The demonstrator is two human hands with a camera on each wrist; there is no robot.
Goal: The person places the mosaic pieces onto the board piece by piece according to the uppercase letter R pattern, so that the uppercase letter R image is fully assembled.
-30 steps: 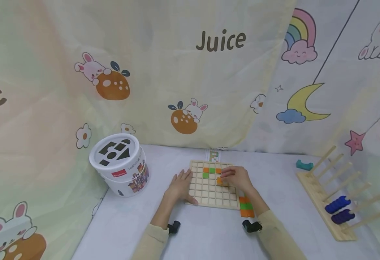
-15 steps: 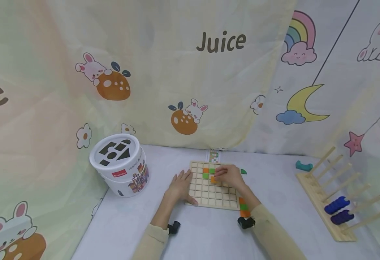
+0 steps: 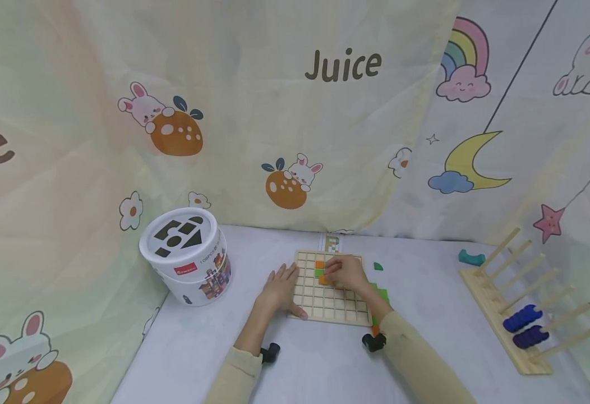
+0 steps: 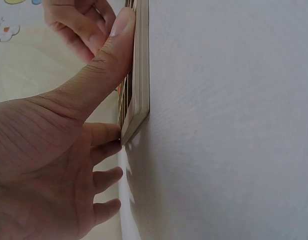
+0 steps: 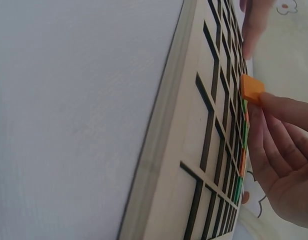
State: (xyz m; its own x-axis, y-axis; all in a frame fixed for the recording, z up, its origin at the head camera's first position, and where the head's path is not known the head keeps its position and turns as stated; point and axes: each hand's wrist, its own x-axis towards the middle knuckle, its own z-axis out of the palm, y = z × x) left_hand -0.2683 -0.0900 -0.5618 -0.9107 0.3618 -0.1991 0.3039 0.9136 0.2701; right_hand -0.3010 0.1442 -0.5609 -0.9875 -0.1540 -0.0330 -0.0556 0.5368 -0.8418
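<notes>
A wooden grid board [image 3: 329, 312] lies flat on the table. My left hand [image 3: 277, 289] rests along its left side; in the left wrist view the thumb [image 4: 106, 62] lies on the board's rim and the other fingers are spread at its edge. Over the upper middle of the grid, my right hand [image 3: 347, 272] pinches an orange square tile [image 5: 252, 89] between thumb and finger, tilted just off the grid. Beside it, an orange tile [image 3: 319, 264] and a green tile [image 3: 319, 272] sit in cells. The right hand hides other coloured tiles of the far row in the head view.
Loose green tiles [image 3: 383, 293] lie right of the board, partly under the right forearm. A green quarter-round piece [image 3: 378, 266] and a pattern card [image 3: 332, 243] lie behind. A white bucket [image 3: 186, 258] stands left, a wooden peg rack [image 3: 507, 322] right.
My right hand has moved left across the grid with the orange tile. The green quarter-round piece and loose green tiles have come into sight. My left hand has stayed in place.
</notes>
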